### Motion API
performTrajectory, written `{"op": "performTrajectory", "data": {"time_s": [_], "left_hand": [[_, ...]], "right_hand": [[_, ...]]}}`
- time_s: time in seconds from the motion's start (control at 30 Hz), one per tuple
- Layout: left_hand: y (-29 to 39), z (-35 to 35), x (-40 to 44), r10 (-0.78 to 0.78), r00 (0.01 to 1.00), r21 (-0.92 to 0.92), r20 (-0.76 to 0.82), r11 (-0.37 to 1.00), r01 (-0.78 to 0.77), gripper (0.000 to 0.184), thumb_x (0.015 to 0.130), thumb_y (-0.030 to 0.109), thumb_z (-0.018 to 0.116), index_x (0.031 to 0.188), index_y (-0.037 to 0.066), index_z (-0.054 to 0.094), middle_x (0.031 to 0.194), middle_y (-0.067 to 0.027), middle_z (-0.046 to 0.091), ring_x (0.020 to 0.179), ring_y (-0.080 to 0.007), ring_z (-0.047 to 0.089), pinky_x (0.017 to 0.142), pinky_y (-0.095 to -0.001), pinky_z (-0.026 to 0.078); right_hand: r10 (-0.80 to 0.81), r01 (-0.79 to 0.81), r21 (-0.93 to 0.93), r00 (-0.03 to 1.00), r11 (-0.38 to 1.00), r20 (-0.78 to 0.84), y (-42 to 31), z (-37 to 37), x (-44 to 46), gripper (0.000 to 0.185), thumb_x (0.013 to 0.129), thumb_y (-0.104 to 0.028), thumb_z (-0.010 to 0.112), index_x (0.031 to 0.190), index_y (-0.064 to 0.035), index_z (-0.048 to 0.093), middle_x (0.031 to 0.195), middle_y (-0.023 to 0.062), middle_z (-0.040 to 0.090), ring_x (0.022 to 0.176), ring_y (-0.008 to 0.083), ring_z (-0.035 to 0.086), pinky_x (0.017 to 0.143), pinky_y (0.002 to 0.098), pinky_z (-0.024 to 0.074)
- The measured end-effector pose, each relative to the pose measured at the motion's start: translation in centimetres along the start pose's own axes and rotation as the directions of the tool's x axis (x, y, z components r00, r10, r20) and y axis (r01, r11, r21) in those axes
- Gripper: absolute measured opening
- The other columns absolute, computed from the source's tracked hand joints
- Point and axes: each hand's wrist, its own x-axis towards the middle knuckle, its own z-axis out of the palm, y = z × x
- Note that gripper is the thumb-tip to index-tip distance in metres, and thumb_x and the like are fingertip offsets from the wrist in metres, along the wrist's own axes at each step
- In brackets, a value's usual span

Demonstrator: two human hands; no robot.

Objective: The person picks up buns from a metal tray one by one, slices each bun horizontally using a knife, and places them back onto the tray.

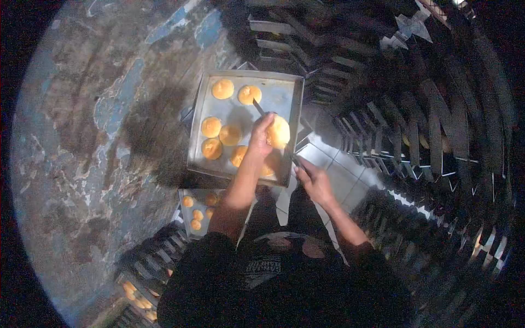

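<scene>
Golden bun, pinched in the left hand over the right side of a metal tray, appears mid-lift, calling next for gentle support, the right hand curled nearby, its grip unclear.

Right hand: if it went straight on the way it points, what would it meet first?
The right hand would probably meet the tray first, at its right rim; their relative height is unclear.

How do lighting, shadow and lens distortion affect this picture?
Head view: the round golden bun in the left hand is brightly lit; a soft shadow falls on the rectangular grey metal tray; the dark slatted racks sink into grainy gloom, and wide-angle distortion bends them.
</scene>
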Motion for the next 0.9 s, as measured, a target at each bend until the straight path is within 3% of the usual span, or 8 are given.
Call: {"op": "performTrajectory", "data": {"time_s": [0.07, 0.23, 0.37, 0.43, 0.5, 0.7, 0.8, 0.9], "left_hand": [[0.7, -1.3, 1.7, -0.031, 0.999, -0.005, -0.040, 1.000, 0.030, 0.024, 0.091, 0.034, 0.073, 0.101, 0.014, 0.066, 0.090, -0.0037, 0.070, 0.084, -0.0207, 0.070, 0.076, -0.0410, 0.060], [0.9, -4.1, 7.4, -0.017, 1.000, -0.081, 0.013, 0.997, 0.018, 0.029, 0.094, 0.042, 0.067, 0.103, 0.015, 0.066, 0.093, -0.0022, 0.071, 0.086, -0.0204, 0.070, 0.077, -0.0414, 0.059], [0.0, -4.3, 12.8, -0.060, 0.969, 0.032, -0.240, 0.997, 0.069, 0.044, 0.100, 0.048, 0.057, 0.120, 0.010, 0.062, 0.114, -0.0058, 0.068, 0.109, -0.0224, 0.064, 0.091, -0.0423, 0.054], [0.0, -4.7, 13.7, 0.489, 0.719, 0.780, -0.494, 0.614, 0.120, 0.059, 0.098, 0.057, 0.055, 0.123, 0.005, 0.064, 0.117, -0.0119, 0.069, 0.109, -0.0273, 0.066, 0.097, -0.0436, 0.050], [0.2, -5.7, 15.4, 0.642, 0.600, 0.746, -0.477, 0.657, -0.110, 0.062, 0.099, 0.052, 0.057, 0.135, 0.002, 0.056, 0.128, -0.0141, 0.064, 0.114, -0.0295, 0.062, 0.100, -0.0399, 0.048], [1.2, -12.3, 21.4, 0.875, 0.110, 0.871, -0.472, 0.444, 0.209, 0.069, 0.079, 0.039, 0.083, 0.124, -0.008, 0.061, 0.123, -0.0272, 0.064, 0.120, -0.0360, 0.059, 0.100, -0.0434, 0.048], [2.4, -13.9, 22.4, 0.722, 0.533, 0.874, -0.442, 0.481, 0.074, 0.086, 0.072, 0.062, 0.080, 0.122, -0.006, 0.062, 0.118, -0.0233, 0.064, 0.108, -0.0378, 0.062, 0.098, -0.0448, 0.048], [3.6, -8.9, 18.7, 0.694, 0.651, 0.950, -0.308, 0.256, 0.176, 0.086, 0.066, 0.053, 0.087, 0.123, -0.006, 0.060, 0.116, -0.0220, 0.064, 0.108, -0.0356, 0.063, 0.100, -0.0433, 0.047]], "right_hand": [[0.010, -0.010, -0.049, 1.000, 0.999, -0.012, -0.9, -1.5, -2.7, 0.042, 0.098, -0.026, 0.064, 0.131, -0.0005, 0.062, 0.115, 0.0250, 0.070, 0.102, 0.0247, 0.070, 0.091, 0.0384, 0.0518], [-0.022, 0.024, -0.166, 1.000, 0.986, 0.017, 6.6, -4.6, -10.4, 0.044, 0.102, -0.028, 0.060, 0.137, -0.0008, 0.058, 0.080, 0.0018, 0.065, 0.063, 0.0079, 0.054, 0.057, 0.0267, 0.0449], [0.408, -0.406, 0.114, 0.913, 0.907, 0.006, 9.1, -6.6, -14.2, 0.037, 0.101, -0.024, 0.063, 0.132, -0.0031, 0.063, 0.071, -0.0045, 0.058, 0.058, 0.0028, 0.046, 0.051, 0.0232, 0.0358], [0.447, -0.439, 0.199, 0.895, 0.876, 0.006, 7.9, -7.1, -14.2, 0.035, 0.101, -0.022, 0.063, 0.130, -0.0036, 0.064, 0.071, -0.0053, 0.057, 0.059, 0.0014, 0.046, 0.051, 0.0216, 0.0351], [0.571, -0.570, 0.202, 0.819, 0.796, 0.062, 6.4, -7.9, -13.6, 0.032, 0.100, -0.021, 0.064, 0.127, -0.0037, 0.066, 0.073, -0.0059, 0.058, 0.058, 0.0018, 0.046, 0.052, 0.0212, 0.0364], [0.473, -0.466, 0.093, 0.878, 0.880, -0.077, 9.9, -7.6, -14.7, 0.033, 0.101, -0.018, 0.063, 0.129, -0.0023, 0.064, 0.076, -0.0052, 0.060, 0.063, 0.0029, 0.048, 0.056, 0.0230, 0.0403], [0.484, -0.454, 0.220, 0.868, 0.864, -0.110, 10.8, -7.7, -15.1, 0.036, 0.101, -0.021, 0.064, 0.132, -0.0045, 0.063, 0.076, -0.0038, 0.062, 0.061, 0.0032, 0.049, 0.054, 0.0229, 0.0403], [0.427, -0.416, 0.104, 0.898, 0.903, -0.108, 9.7, -7.7, -13.9, 0.037, 0.100, -0.023, 0.064, 0.132, -0.0049, 0.063, 0.077, -0.0029, 0.063, 0.060, 0.0031, 0.049, 0.052, 0.0226, 0.0389]]}}
